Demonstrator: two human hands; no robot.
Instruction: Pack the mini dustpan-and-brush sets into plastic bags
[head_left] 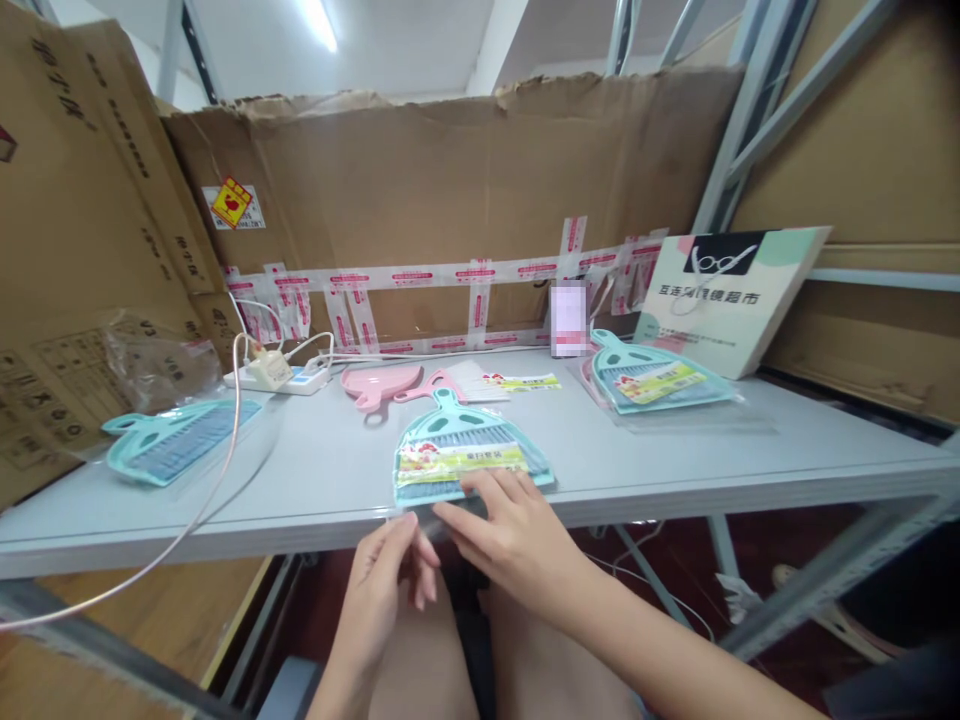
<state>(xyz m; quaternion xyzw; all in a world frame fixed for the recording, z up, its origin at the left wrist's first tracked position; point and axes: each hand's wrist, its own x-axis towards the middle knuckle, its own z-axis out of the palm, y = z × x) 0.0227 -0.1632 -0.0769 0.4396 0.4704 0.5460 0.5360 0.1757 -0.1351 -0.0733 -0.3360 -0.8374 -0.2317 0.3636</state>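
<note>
In the middle of the table's front edge lies a turquoise dustpan (451,410) with a grey-blue brush in it, inside a clear plastic bag (420,500) with a green and yellow label card (450,462). My left hand (386,570) pinches the near edge of the bag between thumb and index finger, just off the table's edge. Fingers of my right hand (514,535) lie over the bag's lower right part, with the thumb side close to the left hand. The film between the two hands is hard to make out.
Behind lie a pink dustpan (382,383), a pink-and-white brush (457,382) and a loose label card (532,381). Bagged turquoise sets lie left (184,440) and right (652,375). A power strip (300,378) trails a white cable (225,465). Cardboard (450,190) walls the back.
</note>
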